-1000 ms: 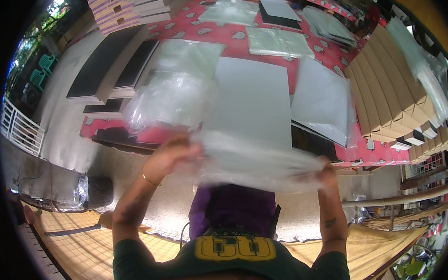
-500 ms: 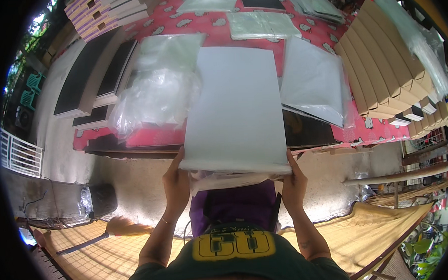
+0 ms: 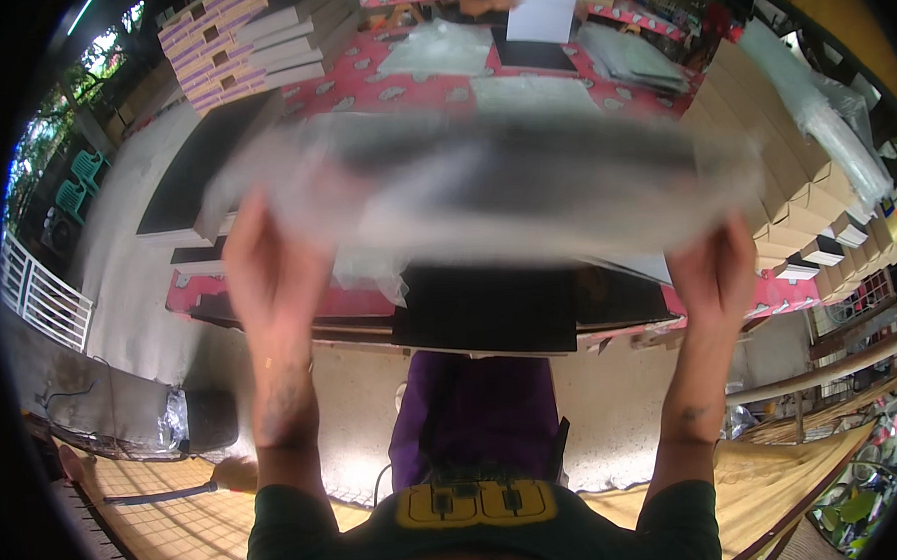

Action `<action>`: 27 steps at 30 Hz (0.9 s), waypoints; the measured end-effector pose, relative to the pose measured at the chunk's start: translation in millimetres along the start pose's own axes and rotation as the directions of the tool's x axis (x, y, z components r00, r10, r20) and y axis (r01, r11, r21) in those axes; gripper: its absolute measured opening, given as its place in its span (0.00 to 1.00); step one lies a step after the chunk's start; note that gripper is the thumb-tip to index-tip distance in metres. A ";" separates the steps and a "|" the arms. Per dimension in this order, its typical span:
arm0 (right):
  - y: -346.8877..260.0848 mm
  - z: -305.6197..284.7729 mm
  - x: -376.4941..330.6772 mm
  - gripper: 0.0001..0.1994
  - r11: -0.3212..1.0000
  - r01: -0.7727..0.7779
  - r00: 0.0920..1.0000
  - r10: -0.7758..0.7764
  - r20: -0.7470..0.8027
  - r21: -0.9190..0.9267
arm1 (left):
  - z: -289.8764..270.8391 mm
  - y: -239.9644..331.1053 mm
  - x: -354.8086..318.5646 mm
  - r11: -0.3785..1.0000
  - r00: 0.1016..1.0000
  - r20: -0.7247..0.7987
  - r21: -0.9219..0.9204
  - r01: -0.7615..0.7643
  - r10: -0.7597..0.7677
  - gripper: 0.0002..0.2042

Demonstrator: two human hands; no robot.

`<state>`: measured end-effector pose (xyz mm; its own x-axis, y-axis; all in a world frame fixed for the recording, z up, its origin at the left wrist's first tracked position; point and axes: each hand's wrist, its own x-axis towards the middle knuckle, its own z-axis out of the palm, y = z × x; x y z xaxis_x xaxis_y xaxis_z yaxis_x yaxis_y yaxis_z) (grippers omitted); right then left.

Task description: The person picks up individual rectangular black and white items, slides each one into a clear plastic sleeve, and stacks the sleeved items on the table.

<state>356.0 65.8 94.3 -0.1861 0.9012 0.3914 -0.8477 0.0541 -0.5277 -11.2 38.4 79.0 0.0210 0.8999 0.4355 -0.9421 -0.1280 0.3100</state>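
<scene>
Between my two hands a clear plastic sleeve (image 3: 506, 227), smeared by motion, is held up above the near part of the table. Greyish and dark tones show in it or through it; I cannot tell what it contains. My left hand (image 3: 273, 268) pinches its left end, and my right hand (image 3: 716, 268) grips its right end. Below the sleeve, a flat black board (image 3: 485, 308) lies at the table's near edge. Parts of the loose plastic and the sheets on the table are hidden behind the sleeve.
Black-topped stacks (image 3: 204, 171) stand at the left, with striped boxes (image 3: 218, 50) behind. Brown cartons (image 3: 764, 176) line the right side under clear plastic (image 3: 832, 133). Across the pink patterned table (image 3: 349, 74), another person's hand (image 3: 496, 0) is beside a white sheet (image 3: 542, 11).
My hands have risen and spread apart, lifting the sleeve, which now stretches sideways. The white sheet-like surface facing me has gone from view, and the black board shows. Across the table, a person's hand has appeared.
</scene>
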 end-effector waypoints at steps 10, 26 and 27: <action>82.9 -191.0 65.7 0.10 0.972 -0.229 0.927 0.234 -0.292 0.050 | -168.2 -78.5 80.6 0.969 0.899 -0.416 0.132 0.209 -0.137 0.08; 83.4 -186.7 25.8 0.21 0.768 0.077 0.928 -0.288 -0.235 -0.636 | -62.4 -131.5 118.9 0.634 0.987 -0.004 0.767 -0.098 0.158 0.16; 77.5 -172.4 25.1 0.20 0.852 0.126 0.882 -0.330 -0.336 -0.508 | -56.9 -137.0 125.7 0.660 0.985 -0.015 0.744 -0.106 0.175 0.17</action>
<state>371.2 166.7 -66.8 0.2826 0.9214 0.2667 -0.4934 0.3780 -0.7833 101.4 192.8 43.1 -0.1487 0.8698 0.4705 -0.3748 -0.4898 0.7872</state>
